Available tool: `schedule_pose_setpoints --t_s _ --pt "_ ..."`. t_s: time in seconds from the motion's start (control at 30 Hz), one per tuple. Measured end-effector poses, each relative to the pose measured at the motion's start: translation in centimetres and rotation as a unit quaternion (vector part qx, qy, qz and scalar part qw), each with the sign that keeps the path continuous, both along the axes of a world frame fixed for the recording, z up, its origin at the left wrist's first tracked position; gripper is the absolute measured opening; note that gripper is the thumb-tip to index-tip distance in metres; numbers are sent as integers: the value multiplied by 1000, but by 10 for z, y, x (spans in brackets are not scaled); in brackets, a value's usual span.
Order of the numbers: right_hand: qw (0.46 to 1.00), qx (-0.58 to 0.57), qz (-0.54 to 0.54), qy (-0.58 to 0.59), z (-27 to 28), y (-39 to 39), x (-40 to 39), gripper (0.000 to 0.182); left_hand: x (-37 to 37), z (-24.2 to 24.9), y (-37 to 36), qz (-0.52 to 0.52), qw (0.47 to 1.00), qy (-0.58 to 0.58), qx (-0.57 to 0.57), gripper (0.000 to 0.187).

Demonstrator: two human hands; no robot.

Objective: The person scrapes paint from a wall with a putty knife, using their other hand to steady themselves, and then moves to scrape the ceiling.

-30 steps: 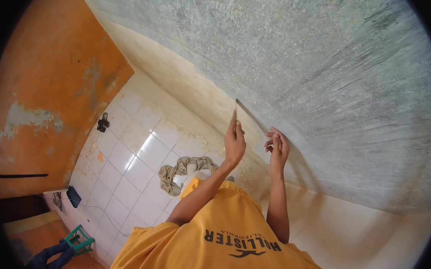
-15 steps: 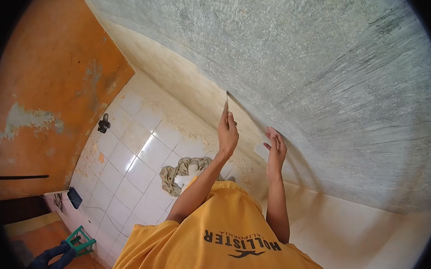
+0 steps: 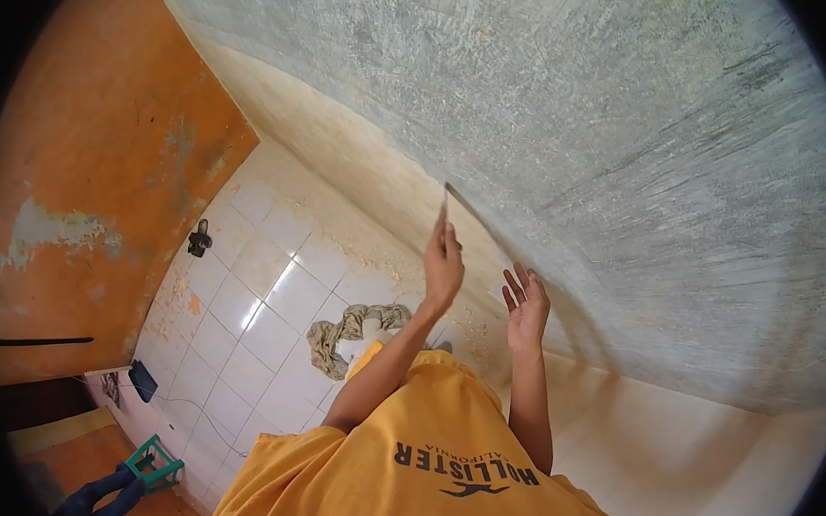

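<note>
My left hand [image 3: 444,267] is closed around a thin scraper [image 3: 445,205], its handle mostly hidden by my fingers. The blade tip meets the wall [image 3: 575,125] where bare grey plaster borders a cream painted strip [image 3: 358,134]. To the right, my right hand [image 3: 528,310] is raised near the wall with its palm up and fingers spread, holding nothing. Below the left forearm, a crumpled cloth [image 3: 329,346] lies on the tiled floor.
Peeled flakes [image 3: 390,269] litter the floor along the wall's foot. An orange wall [image 3: 115,172] with worn patches stands at left. A green stool [image 3: 156,465] is at lower left beside a person's legs in jeans [image 3: 97,500]. A dark object [image 3: 200,238] lies by the orange wall.
My left hand and the scraper have shifted slightly right and down along the paint border. My right hand has dropped a little, and its fingers have spread.
</note>
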State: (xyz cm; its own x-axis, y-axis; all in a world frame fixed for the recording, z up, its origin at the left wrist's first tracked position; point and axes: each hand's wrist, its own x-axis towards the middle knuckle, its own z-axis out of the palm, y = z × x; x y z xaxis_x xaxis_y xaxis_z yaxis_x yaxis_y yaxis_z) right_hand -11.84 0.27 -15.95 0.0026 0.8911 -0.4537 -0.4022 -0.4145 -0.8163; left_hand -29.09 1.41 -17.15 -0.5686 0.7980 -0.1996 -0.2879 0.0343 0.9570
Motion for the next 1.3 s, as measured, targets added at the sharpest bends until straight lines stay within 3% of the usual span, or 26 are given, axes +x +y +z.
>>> schedule_pose_setpoints --t_s 0.07,0.27,0.37,0.4,0.6,0.7,0.73,0.93,1.03,1.1,1.3 --pt "1000 11 1 -6 0 0 1 50 -13 18 -1 -17 999 -32 -40 48" --pt "999 11 -11 -42 5 -4 -11 59 8 8 -12 -37 997 72 -16 48" --pt "999 24 -8 -34 -4 -2 -11 61 -15 -4 10 35 998 52 -1 47" --pt "999 25 -5 -34 -5 -4 -11 61 -31 13 11 9 999 29 -32 47" --pt "998 20 -5 -59 -3 1 -21 62 -4 3 -3 -25 998 66 4 49" --pt "998 24 6 -58 -3 4 -24 62 -31 13 10 18 999 18 -33 48" --pt "998 30 8 -55 -7 4 -22 63 -38 24 8 -12 998 -28 -63 48" --pt "997 26 0 -77 -5 2 -31 73 -17 -3 1 -20 992 127 10 50" --pt "997 28 -6 -68 -6 5 -35 76 -50 3 20 22 998 61 -14 49" --pt "997 29 -10 -73 -7 -1 -33 77 -54 6 21 31 993 109 -17 47" --pt "994 39 -13 -97 -7 3 -45 79 -37 4 9 -11 996 82 -23 47"
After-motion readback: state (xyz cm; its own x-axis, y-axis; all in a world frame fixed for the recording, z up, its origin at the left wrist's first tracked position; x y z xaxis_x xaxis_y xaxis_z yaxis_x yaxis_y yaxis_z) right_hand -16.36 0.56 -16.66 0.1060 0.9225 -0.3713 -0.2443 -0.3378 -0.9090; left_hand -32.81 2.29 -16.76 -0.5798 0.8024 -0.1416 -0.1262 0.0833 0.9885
